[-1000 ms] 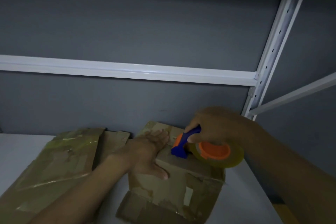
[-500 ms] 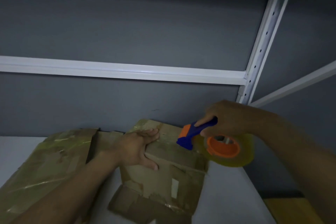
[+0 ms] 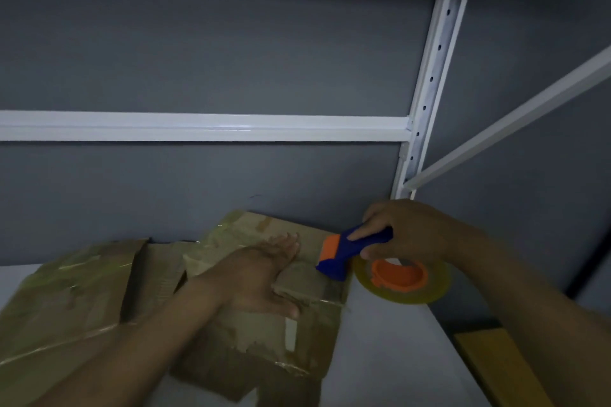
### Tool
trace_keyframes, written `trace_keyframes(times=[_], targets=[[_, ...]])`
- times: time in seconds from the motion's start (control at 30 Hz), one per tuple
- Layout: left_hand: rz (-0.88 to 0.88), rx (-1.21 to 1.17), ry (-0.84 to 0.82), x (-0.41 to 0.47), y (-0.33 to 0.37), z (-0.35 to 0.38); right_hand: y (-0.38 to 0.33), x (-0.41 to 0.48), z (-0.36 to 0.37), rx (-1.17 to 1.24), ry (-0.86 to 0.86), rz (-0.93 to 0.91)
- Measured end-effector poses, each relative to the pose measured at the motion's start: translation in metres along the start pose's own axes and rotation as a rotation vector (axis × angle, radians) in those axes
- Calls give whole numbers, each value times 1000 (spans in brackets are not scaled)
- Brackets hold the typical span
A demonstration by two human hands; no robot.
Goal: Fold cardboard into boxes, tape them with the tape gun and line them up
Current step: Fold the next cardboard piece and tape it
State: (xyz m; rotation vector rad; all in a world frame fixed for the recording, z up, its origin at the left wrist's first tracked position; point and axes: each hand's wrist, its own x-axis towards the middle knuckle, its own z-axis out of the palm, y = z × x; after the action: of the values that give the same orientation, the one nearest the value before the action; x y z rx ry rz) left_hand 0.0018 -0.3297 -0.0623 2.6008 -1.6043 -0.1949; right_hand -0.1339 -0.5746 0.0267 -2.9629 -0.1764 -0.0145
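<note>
Two hands on one box (image 3: 251, 344): left hand (image 3: 261, 274) lies flat on top, grip released. Right hand (image 3: 406, 231) grasps the tape gun (image 3: 357, 249) at the box's right edge.

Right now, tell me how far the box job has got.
Done, apparently: the left box stands folded, with shiny tape across it. In hand: the left hand presses flat on the second box while the right hand grips the tape gun, its head at that box's top right edge. Left: finish taping this box, then line the boxes up.
</note>
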Motion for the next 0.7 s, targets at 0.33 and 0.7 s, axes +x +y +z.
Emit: trace_keyframes(times=[0.33,0.7], targets=[[-16,-4,-18,5,-12,-5,-3,-7,17,126,100,32],[40,56,-109,5,14,-7,7,-54,73,309,205,146]])
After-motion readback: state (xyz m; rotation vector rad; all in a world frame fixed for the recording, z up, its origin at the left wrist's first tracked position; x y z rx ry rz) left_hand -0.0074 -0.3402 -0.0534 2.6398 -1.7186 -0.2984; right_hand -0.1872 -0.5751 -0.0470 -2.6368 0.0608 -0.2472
